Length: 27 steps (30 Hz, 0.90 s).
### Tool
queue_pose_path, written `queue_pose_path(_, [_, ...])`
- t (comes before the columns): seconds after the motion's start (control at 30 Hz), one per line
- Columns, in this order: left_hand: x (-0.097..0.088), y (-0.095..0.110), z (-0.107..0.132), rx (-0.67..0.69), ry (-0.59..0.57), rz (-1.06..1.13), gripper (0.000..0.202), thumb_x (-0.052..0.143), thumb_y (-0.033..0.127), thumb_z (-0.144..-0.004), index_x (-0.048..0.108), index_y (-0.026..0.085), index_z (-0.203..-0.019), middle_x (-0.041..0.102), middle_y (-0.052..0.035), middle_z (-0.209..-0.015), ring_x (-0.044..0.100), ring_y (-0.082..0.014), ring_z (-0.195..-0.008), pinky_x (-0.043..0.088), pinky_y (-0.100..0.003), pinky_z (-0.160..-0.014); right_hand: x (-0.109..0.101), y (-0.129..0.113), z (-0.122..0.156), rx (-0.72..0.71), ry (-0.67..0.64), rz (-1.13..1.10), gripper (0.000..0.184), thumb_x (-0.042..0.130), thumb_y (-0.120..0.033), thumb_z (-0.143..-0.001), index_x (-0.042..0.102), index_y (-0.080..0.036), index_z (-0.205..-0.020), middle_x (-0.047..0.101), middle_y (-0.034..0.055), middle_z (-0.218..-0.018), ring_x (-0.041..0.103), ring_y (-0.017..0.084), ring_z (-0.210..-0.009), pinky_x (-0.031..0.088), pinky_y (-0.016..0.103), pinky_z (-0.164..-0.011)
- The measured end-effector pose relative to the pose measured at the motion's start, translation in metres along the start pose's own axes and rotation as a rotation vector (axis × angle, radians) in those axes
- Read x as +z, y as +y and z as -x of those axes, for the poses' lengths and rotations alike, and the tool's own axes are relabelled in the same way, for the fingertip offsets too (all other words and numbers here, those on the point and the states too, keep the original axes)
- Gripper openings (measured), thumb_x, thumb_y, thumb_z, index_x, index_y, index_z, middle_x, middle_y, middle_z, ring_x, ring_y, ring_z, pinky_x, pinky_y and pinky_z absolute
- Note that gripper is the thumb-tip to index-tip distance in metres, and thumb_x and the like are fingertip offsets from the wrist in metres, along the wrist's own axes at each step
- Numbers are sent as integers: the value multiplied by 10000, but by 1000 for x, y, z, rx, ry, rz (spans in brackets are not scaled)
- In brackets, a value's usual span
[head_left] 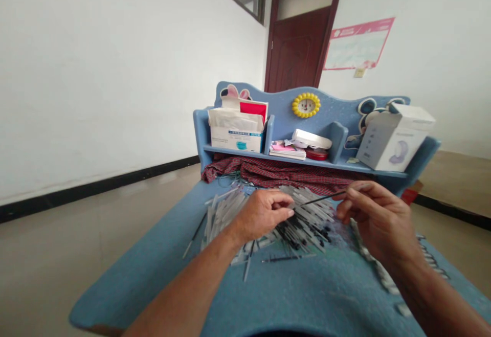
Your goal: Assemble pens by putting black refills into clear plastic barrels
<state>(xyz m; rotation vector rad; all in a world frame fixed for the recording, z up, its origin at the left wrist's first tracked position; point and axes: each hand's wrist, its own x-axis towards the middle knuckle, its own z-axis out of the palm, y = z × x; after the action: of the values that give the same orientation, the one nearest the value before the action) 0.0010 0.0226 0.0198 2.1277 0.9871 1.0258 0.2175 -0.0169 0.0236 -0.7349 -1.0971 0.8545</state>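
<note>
My right hand [378,217] pinches one end of a thin black stick [322,199] between thumb and fingers. The stick's far end points left, close to the fingertips of my left hand [266,214]. That hand is closed in a pinch, and what lies between its fingers is too small to make out. Below and around it spreads a loose pile of translucent narrow tubes [226,217], with many dark thin sticks [297,232] among them. A few lie apart, such as a dark-and-clear stick [195,234] at the left.
The pile lies on a blue desk [153,275]. Behind it are a checked cloth [268,172] and a shelf holding a mask box [236,135], booklets [287,151] and a white carton [395,140]. White pieces [385,278] run along the right, beside my right forearm.
</note>
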Motion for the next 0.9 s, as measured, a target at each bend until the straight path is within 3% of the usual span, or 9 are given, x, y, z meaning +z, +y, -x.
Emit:
queue_pose_path(0.37, [1, -3, -2, 47, -64, -89, 162, 625, 168, -750, 734, 99, -848, 634, -16, -714, 546, -107, -619, 414, -192, -585, 4, -1, -3, -34, -4, 18, 146, 734, -237, -722, 614, -164, -760, 651, 4, -550, 596, 141, -423, 444, 220, -395])
queue_pose_path(0.67, [4, 4, -1, 72, -120, -120, 116, 634, 138, -739, 723, 114, -809, 594, 3, -690, 559, -116, -656, 412, -197, -609, 9, 4, -1, 13, -79, 65, 160, 737, -259, -730, 621, -155, -764, 687, 30, -645, 597, 126, -440, 450, 219, -397])
queue_pose_path(0.9, [5, 6, -2, 69, -129, -99, 111, 635, 134, -722, 724, 115, -784, 579, 6, -673, 551, -114, -636, 401, -204, -595, 11, 5, 0, 73, -164, 73, 178, 721, -274, -741, 582, -162, -736, 676, 16, -598, 582, 111, -422, 437, 203, -405])
